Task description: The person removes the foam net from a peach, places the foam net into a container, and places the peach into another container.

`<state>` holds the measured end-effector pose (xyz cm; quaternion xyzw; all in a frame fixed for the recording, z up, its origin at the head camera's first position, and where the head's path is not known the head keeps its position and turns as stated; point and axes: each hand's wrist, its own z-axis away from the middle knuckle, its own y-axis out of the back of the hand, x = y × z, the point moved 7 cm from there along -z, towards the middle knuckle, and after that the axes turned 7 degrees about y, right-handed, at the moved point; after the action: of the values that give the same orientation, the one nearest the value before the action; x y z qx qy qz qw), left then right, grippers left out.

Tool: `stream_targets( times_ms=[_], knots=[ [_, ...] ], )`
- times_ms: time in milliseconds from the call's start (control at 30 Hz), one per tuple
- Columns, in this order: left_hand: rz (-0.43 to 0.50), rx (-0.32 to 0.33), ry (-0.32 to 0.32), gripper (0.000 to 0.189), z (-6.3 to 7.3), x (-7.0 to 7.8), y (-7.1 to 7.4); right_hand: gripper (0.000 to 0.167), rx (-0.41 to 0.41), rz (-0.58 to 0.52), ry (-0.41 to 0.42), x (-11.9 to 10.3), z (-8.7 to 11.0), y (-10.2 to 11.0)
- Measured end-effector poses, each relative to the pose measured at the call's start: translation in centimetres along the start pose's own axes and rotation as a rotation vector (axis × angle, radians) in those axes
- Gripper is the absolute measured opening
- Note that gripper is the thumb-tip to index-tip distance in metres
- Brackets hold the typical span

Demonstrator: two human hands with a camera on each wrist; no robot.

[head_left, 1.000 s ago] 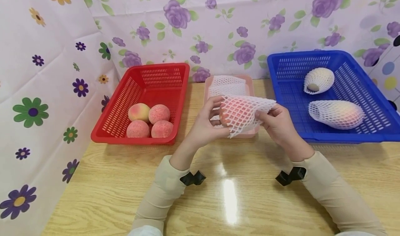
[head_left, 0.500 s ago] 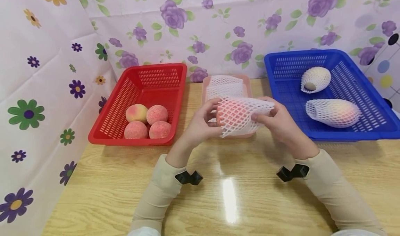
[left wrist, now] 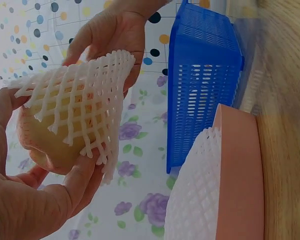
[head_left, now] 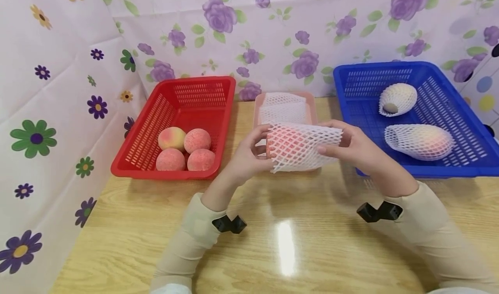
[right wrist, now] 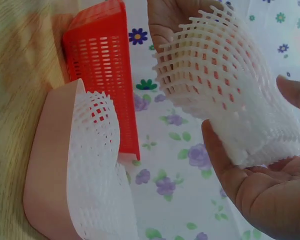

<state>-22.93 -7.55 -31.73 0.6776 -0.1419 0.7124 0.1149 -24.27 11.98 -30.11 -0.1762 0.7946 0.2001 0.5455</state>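
Above the pink tray, a peach (left wrist: 45,137) sits partly inside a white foam net sleeve (head_left: 308,149). My left hand (head_left: 248,157) holds the peach and the sleeve's open left edge, with the thumb and fingers on opposite sides. The left wrist view shows the peach's yellow-red end sticking out of the mesh. My right hand (head_left: 356,149) grips the sleeve's right end, its thumb in front and its fingers mostly behind. In the right wrist view that end of the sleeve (right wrist: 260,125) is gathered between thumb and fingers.
The red basket (head_left: 226,125) at left has several peaches (head_left: 171,159). The pink tray (head_left: 310,103) behind my hands bears more foam nets (head_left: 282,108). In the blue basket (head_left: 390,171) at right lie two netted fruits (head_left: 419,142). A floral cloth (head_left: 269,38) hangs behind.
The sleeve has come a little further left over the peach and its right end looks wider. My right hand has loosened from a tight pinch, and its wrist has swung right.
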Motion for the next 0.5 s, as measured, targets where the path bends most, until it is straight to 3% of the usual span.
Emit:
stream_targets(
  times_ms=[267,500],
  knots=[
    [-0.159,0.045,0.059,0.073,0.5,0.5,0.4,0.026,0.067,0.233,-0.187,0.1,-0.8,0.2],
    [-0.210,0.117,0.057,0.070,1.2,2.0,2.0,0.016,0.097,0.236,-0.205,-0.9,-2.2,0.1]
  ],
)
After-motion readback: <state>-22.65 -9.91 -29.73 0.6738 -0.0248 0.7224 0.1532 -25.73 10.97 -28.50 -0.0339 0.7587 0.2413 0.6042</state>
